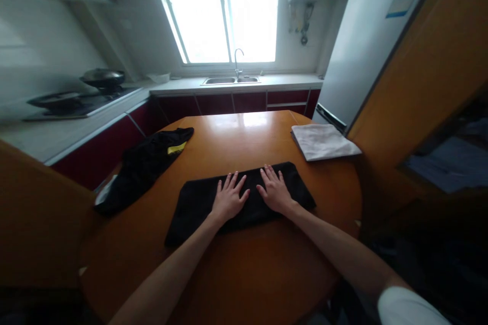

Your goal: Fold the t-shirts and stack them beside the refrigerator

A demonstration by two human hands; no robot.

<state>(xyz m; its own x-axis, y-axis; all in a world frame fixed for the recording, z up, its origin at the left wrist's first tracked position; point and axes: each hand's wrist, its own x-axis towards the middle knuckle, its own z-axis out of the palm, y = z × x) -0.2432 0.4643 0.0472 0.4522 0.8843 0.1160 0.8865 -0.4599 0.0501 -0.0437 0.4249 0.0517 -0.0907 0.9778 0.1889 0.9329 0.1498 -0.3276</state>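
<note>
A black garment (190, 208), folded into a long strip, lies across the middle of the round orange-brown table (244, 264). My left hand (229, 197) rests flat on its centre with fingers spread. Right beside it, my right hand (273, 190) also lies flat and open on the cloth, thumbs nearly touching. Neither hand grips anything.
A crumpled black garment with a yellow patch (147, 165) lies at the table's left edge. A folded white cloth (322, 141) sits at the far right. Behind are a counter with sink (231, 80), a stove with pans (82, 96) and a white fridge (362, 45).
</note>
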